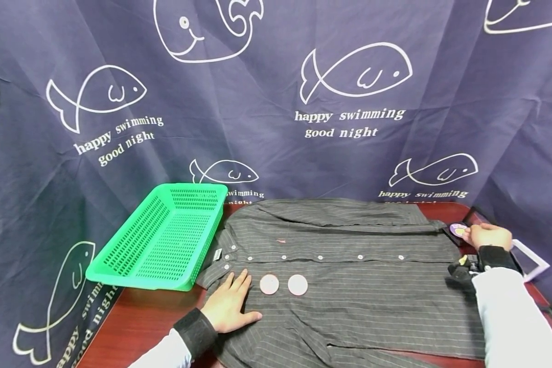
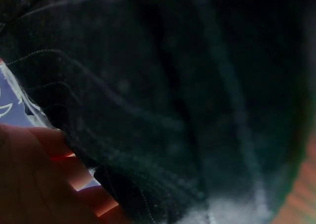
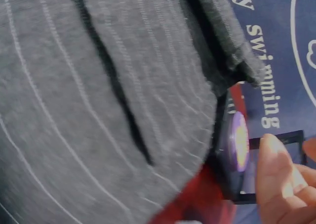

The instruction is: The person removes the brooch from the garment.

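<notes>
the left hand point(image 1: 230, 306) lies flat on the striped shirt point(image 1: 340, 266) spread across the desk point(image 1: 142, 322), beside two pink discs point(image 1: 283, 284). farther off, the right hand point(image 1: 487, 236) pinches a purple disc point(image 1: 458, 230); tugging the cloth could shift the discs.

Shirt point(image 1: 349, 266): matt woven cloth, dark grey with thin pale pinstripes, small glossy buttons along the placket; the weave reads slightly rough in the right wrist view. Basket point(image 1: 165, 240): green perforated plastic, smooth with a slight sheen; two round discs point(image 1: 283, 284) on the shirt look smooth, pale and matt, and the purple disc point(image 1: 457, 230) looks glossy. Table point(image 1: 142, 317): dark red-brown wood-look top, polished and reflective; backdrop point(image 1: 276, 102) is matt navy cloth with white print.
</notes>
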The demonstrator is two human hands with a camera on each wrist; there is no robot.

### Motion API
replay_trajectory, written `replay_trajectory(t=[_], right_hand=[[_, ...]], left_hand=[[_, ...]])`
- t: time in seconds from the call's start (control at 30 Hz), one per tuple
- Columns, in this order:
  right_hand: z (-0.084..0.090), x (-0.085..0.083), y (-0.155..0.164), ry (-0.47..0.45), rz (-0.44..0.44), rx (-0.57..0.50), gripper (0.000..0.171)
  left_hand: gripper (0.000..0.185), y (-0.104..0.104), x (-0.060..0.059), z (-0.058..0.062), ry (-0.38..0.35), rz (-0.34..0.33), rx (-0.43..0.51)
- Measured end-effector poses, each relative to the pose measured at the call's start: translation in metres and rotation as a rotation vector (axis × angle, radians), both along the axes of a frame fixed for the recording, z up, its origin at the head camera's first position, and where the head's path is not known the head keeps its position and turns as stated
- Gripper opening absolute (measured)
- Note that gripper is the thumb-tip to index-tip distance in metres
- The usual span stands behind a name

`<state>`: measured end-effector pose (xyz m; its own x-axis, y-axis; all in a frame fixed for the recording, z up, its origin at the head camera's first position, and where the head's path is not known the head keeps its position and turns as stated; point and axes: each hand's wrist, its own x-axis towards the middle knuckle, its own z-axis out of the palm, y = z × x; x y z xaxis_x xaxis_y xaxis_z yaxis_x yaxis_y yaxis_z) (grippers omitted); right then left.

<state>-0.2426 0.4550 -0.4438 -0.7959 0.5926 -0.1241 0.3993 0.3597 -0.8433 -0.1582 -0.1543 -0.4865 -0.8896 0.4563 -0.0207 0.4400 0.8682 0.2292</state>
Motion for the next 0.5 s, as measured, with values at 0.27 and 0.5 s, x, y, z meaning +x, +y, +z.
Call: replay_trajectory(t=[0.27, 0.5], right_hand=[[0.007, -0.009, -0.002, 0.105, -0.097, 0.349, 0.049], [0.005, -0.013, 0.007, 0.124, -0.009, 0.529, 0.050]], left_hand=[[0.092, 0.000, -0.001, -0.001, -0.017, 0.013, 0.003], [0.092, 0.000, -0.001, 0.000, -0.015, 0.011, 0.001]])
